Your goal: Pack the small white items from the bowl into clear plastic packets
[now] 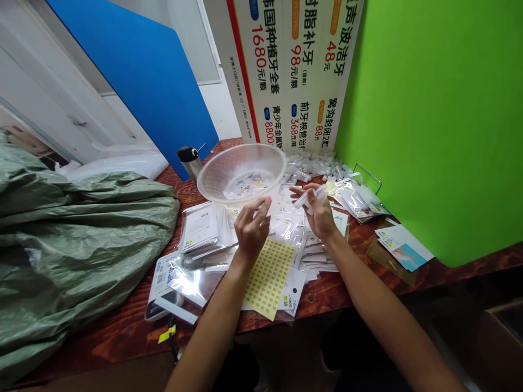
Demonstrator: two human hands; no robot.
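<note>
My right hand [319, 216] is curled around several small translucent white plastic tubes [311, 199], with some fingers stretched out to the left. To its left, my left hand [252, 227] is raised with thumb and index finger brought together; what they pinch, if anything, is too small to make out. Below the left hand lies a yellow sheet of small round stickers [269, 277]. Behind both hands a heap of similar translucent tubes [304, 166] spreads along the table. The large clear plastic basin [241, 197] beside the heap holds printed pieces at its bottom.
Stacked cards in clear sleeves [200, 228] lie on the left, with more sleeved packets [355, 198] on the right. A steel flask [190, 160] stands behind the basin. Blue [155, 71] and green panels [429, 125] border the wooden table [343, 291]. A green-grey sheet [81, 234] covers the left side.
</note>
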